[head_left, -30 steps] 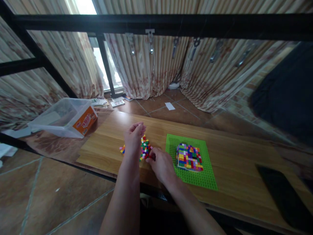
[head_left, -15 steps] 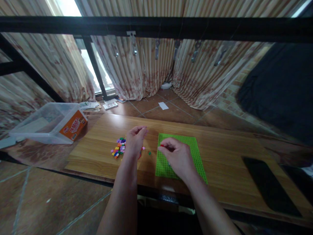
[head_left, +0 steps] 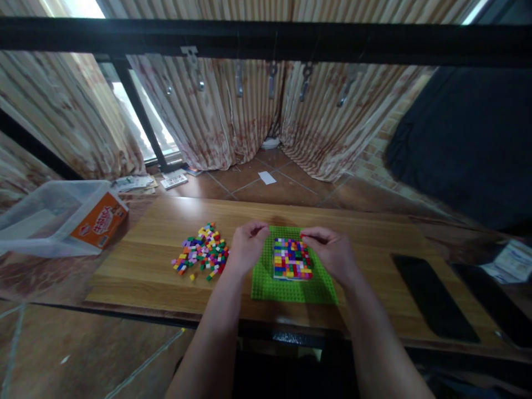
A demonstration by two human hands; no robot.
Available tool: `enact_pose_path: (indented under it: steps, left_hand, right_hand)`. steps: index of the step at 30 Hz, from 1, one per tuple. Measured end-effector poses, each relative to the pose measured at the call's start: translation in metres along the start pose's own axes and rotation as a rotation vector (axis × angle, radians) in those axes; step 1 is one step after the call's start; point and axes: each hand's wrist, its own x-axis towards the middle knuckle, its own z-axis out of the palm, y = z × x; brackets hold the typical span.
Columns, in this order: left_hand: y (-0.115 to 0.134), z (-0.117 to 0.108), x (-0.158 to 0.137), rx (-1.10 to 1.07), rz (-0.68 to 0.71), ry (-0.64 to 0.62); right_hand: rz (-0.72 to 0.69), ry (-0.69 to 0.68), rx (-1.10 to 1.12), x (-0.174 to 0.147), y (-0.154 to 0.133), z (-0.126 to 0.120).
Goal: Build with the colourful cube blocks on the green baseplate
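Note:
A green baseplate (head_left: 266,291) lies on the wooden table, bearing a square block of many-coloured toy bricks (head_left: 292,259). Over its far right corner, my right hand (head_left: 332,252) pinches a small red brick (head_left: 303,235) between thumb and fingertips. My left hand (head_left: 249,244) hovers at the plate's far left side, fingers pressed together; whatever they hold, if anything, cannot be made out. Left of that hand a loose pile of small coloured bricks (head_left: 203,250) is spread on the wood, partly hidden by the wrist.
A clear plastic box (head_left: 54,221) with an orange label stands at the far left. On the table's right lies a dark flat slab (head_left: 434,296), with another dark flat object (head_left: 490,299) beyond it. A black bar (head_left: 266,41) crosses the upper view, hung with metal hooks.
My left hand has moved right, from beside the brick pile to the plate. My right hand has shifted right with the red brick, uncovering the brick block. The view has turned slightly.

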Motion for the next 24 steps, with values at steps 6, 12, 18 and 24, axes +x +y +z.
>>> enact_pose_path:
  steps: [6, 12, 18, 24]
  left_hand:
    - [-0.003, 0.010, 0.000, 0.129, 0.048, -0.057]
    - [-0.003, 0.020, -0.002, 0.106, 0.047, -0.109]
    - [-0.004, 0.037, -0.004, 0.125, 0.098, -0.195]
    - [-0.006, 0.052, -0.004, 0.118, 0.056, -0.183]
  right_hand:
    - [-0.025, -0.089, -0.115, -0.001, 0.006, 0.005]
    - [-0.041, -0.143, -0.157, -0.001, 0.008, 0.006]
    - [-0.089, -0.192, -0.219, -0.001, 0.005, -0.001]
    - [-0.118, -0.185, -0.200, -0.003, 0.001, 0.000]
